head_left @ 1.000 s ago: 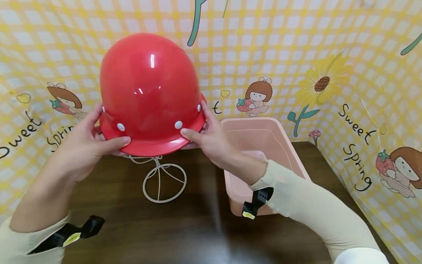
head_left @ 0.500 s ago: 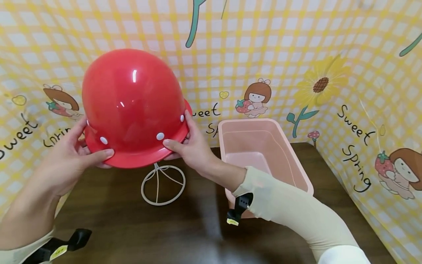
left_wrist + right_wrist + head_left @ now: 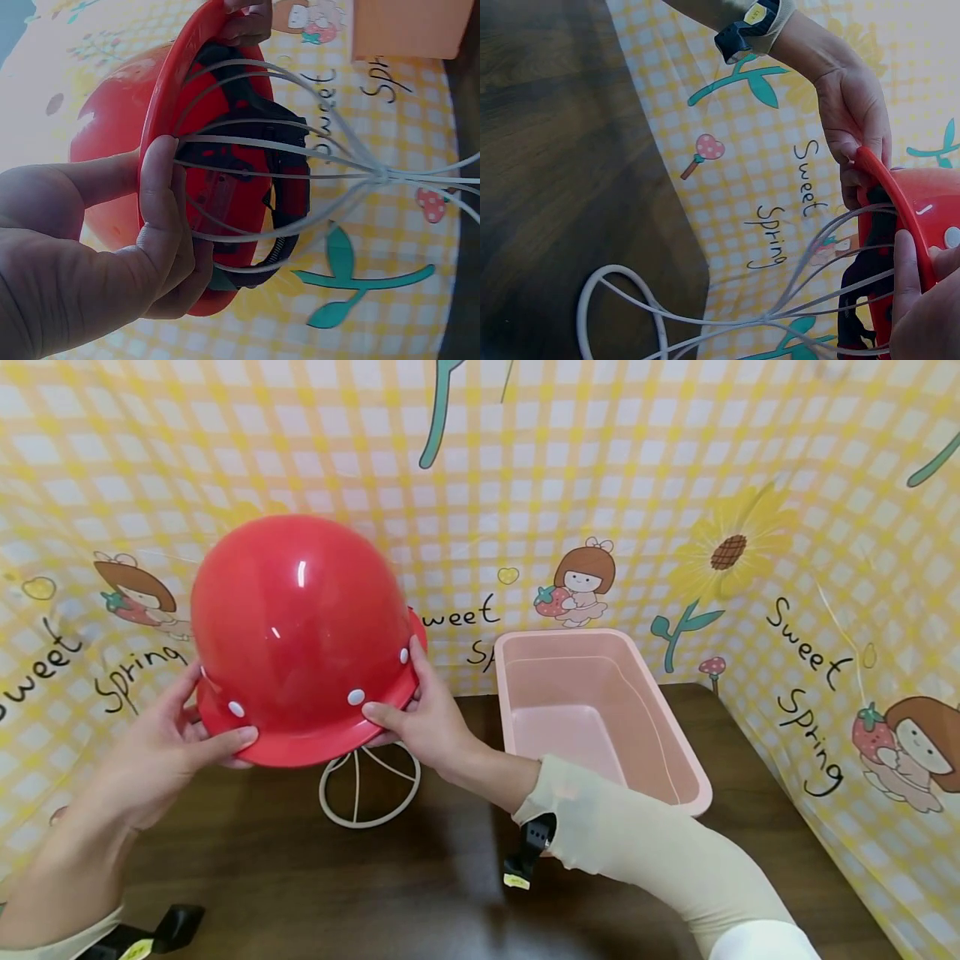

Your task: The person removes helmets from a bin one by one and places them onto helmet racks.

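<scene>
Both hands hold a red hard hat by its brim, one at each side, dome up. The left hand grips the left of the brim, thumb on top and fingers underneath. On the right side the right hand pinches the brim the same way. Below the hat stands a white wire stand with a round base. In the left wrist view the upper wires of the stand reach into the hat, beside its black inner harness. The right wrist view shows these wires entering the hat too.
To the right on the dark wooden table is a pink plastic bin. A yellow checked cloth with cartoon prints hangs behind and along both sides. Black wrist cameras sit on the cream sleeves.
Both hands have carried the hard hat left and then down over the wire stand. The stand's top, partly seen before, is now covered by the hat in the head view.
</scene>
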A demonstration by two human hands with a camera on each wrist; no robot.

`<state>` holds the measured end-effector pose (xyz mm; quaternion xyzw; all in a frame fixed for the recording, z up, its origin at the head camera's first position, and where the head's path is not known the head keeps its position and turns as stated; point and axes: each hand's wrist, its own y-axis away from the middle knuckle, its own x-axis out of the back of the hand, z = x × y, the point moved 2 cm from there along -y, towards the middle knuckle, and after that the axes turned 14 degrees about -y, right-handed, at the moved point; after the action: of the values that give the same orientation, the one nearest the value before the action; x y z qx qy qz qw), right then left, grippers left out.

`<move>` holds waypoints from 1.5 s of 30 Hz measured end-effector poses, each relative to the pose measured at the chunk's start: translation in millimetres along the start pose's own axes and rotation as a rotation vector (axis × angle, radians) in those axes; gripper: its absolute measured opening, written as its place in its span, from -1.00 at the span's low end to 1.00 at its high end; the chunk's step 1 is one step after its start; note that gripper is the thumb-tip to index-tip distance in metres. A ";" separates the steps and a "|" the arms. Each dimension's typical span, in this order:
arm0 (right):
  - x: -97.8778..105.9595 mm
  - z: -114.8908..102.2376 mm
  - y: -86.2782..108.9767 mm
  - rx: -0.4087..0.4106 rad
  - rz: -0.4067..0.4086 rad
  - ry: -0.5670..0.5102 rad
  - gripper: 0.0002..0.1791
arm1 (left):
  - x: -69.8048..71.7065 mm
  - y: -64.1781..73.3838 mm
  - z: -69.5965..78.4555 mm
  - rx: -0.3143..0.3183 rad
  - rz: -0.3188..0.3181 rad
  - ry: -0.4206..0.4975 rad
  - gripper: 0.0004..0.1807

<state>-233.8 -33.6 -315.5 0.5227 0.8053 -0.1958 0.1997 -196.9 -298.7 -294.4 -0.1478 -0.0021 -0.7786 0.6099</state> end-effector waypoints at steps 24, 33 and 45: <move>22.5 24.1 3.5 -0.100 0.029 0.045 0.12 | -14.1 7.3 -37.2 -0.051 0.011 0.011 0.09; 21.1 21.5 3.4 -0.123 0.013 0.055 0.12 | -12.7 13.6 -47.6 -0.042 0.036 0.036 0.02; 26.7 12.6 4.9 -0.137 -0.043 0.181 0.15 | -8.5 14.2 -46.3 -0.006 0.059 0.066 0.00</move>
<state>-237.8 -17.9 -340.7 0.5061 0.8426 -0.0965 0.1571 -192.1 -302.8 -343.2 -0.1241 0.0250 -0.7646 0.6320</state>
